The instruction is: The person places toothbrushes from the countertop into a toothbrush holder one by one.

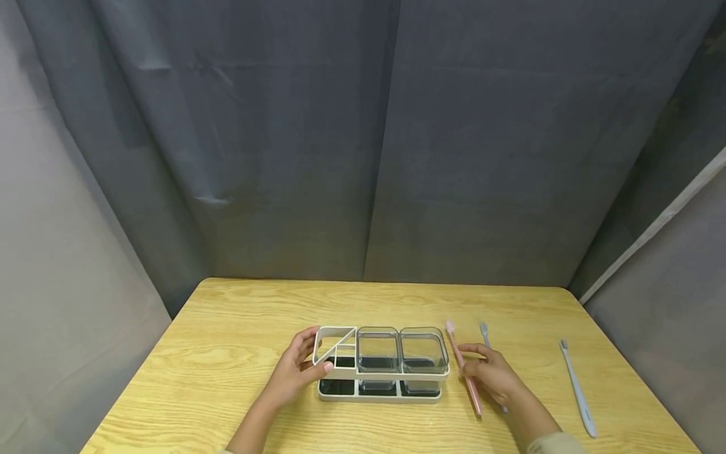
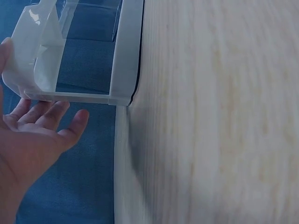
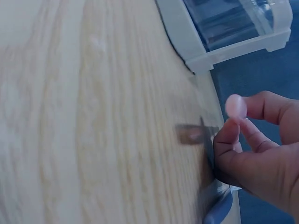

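A white toothbrush holder [image 1: 391, 374] with a black-bottomed lower tray stands on the table, two clear cups [image 1: 378, 350] set in its upper frame. My left hand [image 1: 297, 367] grips the divided left end, thumb at the front and fingers round the back; the left wrist view shows the fingertips against the holder's side [image 2: 70, 97]. To the right of the holder, my right hand [image 1: 490, 375] pinches a pink toothbrush [image 1: 472, 392] between thumb and fingers, its head pointing away from me. The rounded end of the pink toothbrush [image 3: 236, 107] faces the right wrist camera.
A blue toothbrush [image 1: 484, 333] lies partly hidden behind my right hand. Farther right, another blue toothbrush [image 1: 577, 388] lies on the wooden table [image 1: 227, 353]. Grey curtains [image 1: 283, 157] hang behind the table and on both sides.
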Action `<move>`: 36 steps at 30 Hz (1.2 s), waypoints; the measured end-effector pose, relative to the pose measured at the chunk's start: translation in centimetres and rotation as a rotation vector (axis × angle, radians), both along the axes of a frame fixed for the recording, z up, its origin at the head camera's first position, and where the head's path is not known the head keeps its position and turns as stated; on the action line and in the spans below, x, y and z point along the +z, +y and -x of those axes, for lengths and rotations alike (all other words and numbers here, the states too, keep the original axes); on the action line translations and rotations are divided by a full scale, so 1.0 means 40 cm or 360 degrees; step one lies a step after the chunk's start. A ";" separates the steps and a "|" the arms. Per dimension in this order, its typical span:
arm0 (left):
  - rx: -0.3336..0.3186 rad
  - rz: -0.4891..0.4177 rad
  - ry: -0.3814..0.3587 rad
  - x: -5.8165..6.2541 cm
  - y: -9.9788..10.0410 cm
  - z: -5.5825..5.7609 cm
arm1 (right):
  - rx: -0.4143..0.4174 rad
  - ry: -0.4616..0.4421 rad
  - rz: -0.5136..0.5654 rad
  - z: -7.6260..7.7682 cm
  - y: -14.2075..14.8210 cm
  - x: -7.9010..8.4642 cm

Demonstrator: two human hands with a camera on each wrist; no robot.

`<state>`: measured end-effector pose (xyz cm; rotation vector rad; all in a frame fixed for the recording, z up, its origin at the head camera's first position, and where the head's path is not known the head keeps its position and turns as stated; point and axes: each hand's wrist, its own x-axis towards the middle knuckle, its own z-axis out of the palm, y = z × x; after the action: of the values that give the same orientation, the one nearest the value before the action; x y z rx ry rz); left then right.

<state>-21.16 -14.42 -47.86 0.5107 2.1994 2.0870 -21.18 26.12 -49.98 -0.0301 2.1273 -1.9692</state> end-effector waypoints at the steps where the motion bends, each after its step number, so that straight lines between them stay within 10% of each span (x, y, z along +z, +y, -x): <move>1: -0.0001 0.0004 -0.0006 -0.001 0.000 0.000 | 0.0012 -0.0015 0.0045 -0.002 0.001 0.001; 9: -0.0039 -0.0003 0.0027 0.044 0.006 -0.020 | 0.0057 -0.0040 0.0171 -0.016 0.009 0.021; 36: -0.0061 -0.0053 0.0027 0.000 -0.007 0.008 | 0.0125 0.0123 0.0583 -0.068 -0.019 0.148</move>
<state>-21.48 -14.68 -47.88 0.5706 2.1494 2.1108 -18.45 25.37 -44.06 -0.2535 1.7483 -2.3128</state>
